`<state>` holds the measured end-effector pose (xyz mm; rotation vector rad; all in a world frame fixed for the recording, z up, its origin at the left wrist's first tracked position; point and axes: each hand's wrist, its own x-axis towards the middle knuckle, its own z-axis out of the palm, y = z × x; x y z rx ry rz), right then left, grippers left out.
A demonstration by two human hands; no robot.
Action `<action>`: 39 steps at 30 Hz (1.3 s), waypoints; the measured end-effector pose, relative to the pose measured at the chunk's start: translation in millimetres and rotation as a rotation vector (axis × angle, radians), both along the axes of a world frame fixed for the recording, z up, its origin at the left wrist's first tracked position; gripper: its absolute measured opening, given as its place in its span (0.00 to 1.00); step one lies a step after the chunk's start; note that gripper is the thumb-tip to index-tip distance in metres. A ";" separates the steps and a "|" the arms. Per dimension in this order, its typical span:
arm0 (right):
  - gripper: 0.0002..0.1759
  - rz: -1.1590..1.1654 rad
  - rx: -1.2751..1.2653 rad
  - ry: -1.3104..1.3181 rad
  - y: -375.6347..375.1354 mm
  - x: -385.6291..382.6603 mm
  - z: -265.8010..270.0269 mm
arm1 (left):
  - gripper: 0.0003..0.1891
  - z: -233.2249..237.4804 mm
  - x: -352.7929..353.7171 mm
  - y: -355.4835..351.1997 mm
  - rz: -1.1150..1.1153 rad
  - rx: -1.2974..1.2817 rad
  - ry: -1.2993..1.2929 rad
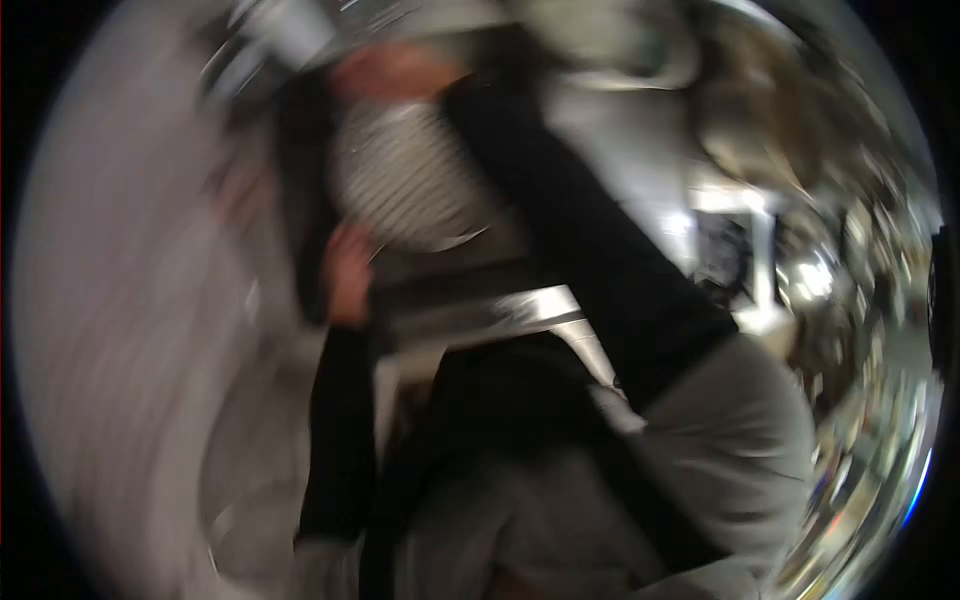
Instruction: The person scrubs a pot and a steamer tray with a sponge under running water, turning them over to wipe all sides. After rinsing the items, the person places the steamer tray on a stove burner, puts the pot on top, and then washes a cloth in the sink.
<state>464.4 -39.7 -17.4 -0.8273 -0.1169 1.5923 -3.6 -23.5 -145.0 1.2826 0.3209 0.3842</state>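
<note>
Well, the pale, ridged round piece (410, 185) sits between the right hand (385, 72) at its far edge and the left hand (349, 275) by its near side, over the dark surface (440, 267); blur hides whether either hand's fingers grip it. Handling it well calls for level, even support from opposite sides, fingertips clear of its underside.

A dark, blurred surface (445, 268) is edged by a pale strip (480, 320). A round, ridged object (410, 180) is seen over it; whether the surface is touched cannot be told.
</note>
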 end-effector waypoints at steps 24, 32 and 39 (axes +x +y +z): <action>0.36 0.236 -0.040 -1.899 -62.1 -27.1 74.7 | 0.28 192.4 40.0 -55.6 0.353 -0.712 0.334; 0.20 -0.297 -0.411 -1.469 -198.3 -116.7 106.5 | 0.20 161.6 68.9 -66.4 0.046 -0.651 0.207; 0.16 -1.288 -0.993 -1.115 -619.4 -314.9 88.0 | 0.26 184.8 62.3 -59.3 0.041 -0.420 0.421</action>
